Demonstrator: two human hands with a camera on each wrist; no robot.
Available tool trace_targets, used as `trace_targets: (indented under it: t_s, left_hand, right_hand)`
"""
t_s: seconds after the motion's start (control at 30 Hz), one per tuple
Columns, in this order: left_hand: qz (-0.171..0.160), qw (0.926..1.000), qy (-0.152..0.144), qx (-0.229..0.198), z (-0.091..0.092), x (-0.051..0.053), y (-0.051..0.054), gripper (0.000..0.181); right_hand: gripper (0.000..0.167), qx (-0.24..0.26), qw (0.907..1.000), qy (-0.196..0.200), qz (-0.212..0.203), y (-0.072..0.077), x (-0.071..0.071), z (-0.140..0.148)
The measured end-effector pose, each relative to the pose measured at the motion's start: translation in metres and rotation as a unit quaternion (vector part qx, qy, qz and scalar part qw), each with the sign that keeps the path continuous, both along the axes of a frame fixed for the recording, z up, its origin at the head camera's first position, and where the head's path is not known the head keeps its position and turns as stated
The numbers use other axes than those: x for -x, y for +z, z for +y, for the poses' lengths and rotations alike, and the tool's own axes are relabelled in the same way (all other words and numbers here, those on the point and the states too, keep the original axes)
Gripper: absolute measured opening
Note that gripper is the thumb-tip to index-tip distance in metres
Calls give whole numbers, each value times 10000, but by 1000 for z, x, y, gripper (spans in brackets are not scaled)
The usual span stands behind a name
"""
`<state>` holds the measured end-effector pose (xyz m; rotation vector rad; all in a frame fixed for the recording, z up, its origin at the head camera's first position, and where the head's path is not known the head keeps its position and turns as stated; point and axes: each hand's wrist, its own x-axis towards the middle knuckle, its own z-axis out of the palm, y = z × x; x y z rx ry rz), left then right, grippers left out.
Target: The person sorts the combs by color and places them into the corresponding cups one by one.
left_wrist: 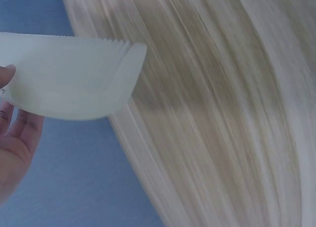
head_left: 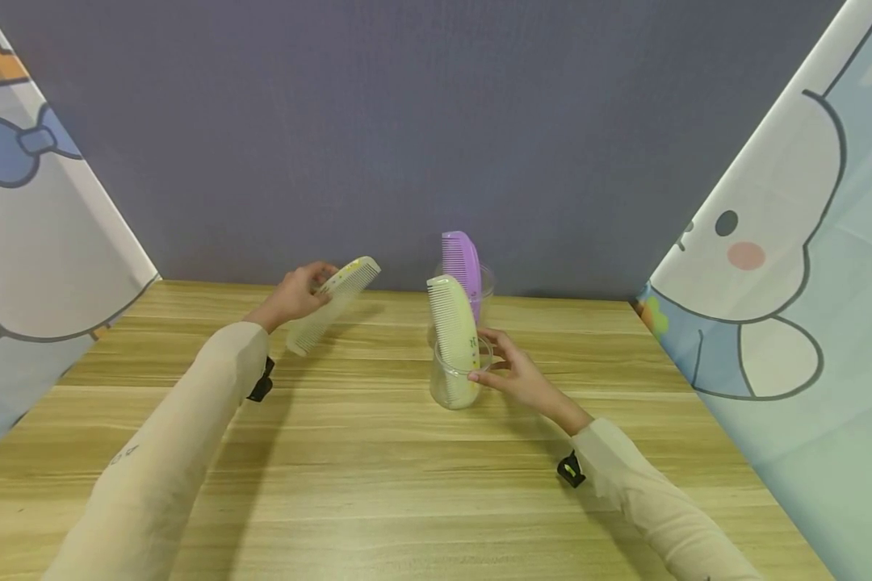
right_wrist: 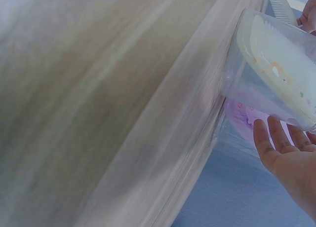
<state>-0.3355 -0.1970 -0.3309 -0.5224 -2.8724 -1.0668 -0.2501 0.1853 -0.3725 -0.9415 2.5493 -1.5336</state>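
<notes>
My left hand (head_left: 301, 292) holds a pale yellow comb (head_left: 349, 284) by its curved back, tilted over the left part of the table. In the left wrist view the comb's broad end (left_wrist: 84, 79) shows beside the thumb and fingers. With thumb and fingers on either side, my right hand (head_left: 519, 378) grips the front clear plastic cup (head_left: 439, 389). A pale yellow-green comb (head_left: 452, 319) stands upright in that cup, leaning slightly. Just behind, a purple comb (head_left: 465, 262) stands in a second clear cup (head_left: 488, 282), partly hidden by the front one.
The wooden table (head_left: 378, 500) ends at a dark grey-blue panel (head_left: 421, 121) close behind the cups. Cartoon-printed sheets (head_left: 792, 282) border both sides. Black wrist devices (head_left: 570, 470) sit beneath the sleeves.
</notes>
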Motion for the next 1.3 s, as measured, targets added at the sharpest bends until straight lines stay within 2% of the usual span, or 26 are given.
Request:
trace_targets:
  t_s: [0.17, 0.47, 0.7, 0.93, 1.13, 1.3]
  left_hand:
    - [-57, 9990, -31, -453, 5, -2, 1, 45]
    - [75, 9943, -165, -1055, 16, -7, -3, 44]
    - [122, 9883, -262, -1498, 27, -16, -3, 41]
    - [223, 9802, -438, -1918, 40, -25, 0, 38]
    - [346, 9749, -592, -2119, 47, -32, 3, 37]
    - [406, 9704, -647, -2292, 55, -39, 10, 37]
  right_hand:
    - [68, 2, 10000, -7, -17, 0, 0, 0]
    - [67, -4, 10000, 18, 33, -1, 1, 0]
    - [67, 12, 10000, 19, 19, -2, 2, 0]
    - [67, 23, 10000, -4, -15, -1, 1, 0]
    - [67, -3, 10000, -20, 6, -1, 1, 0]
    - [68, 13, 10000, -5, 27, -1, 1, 0]
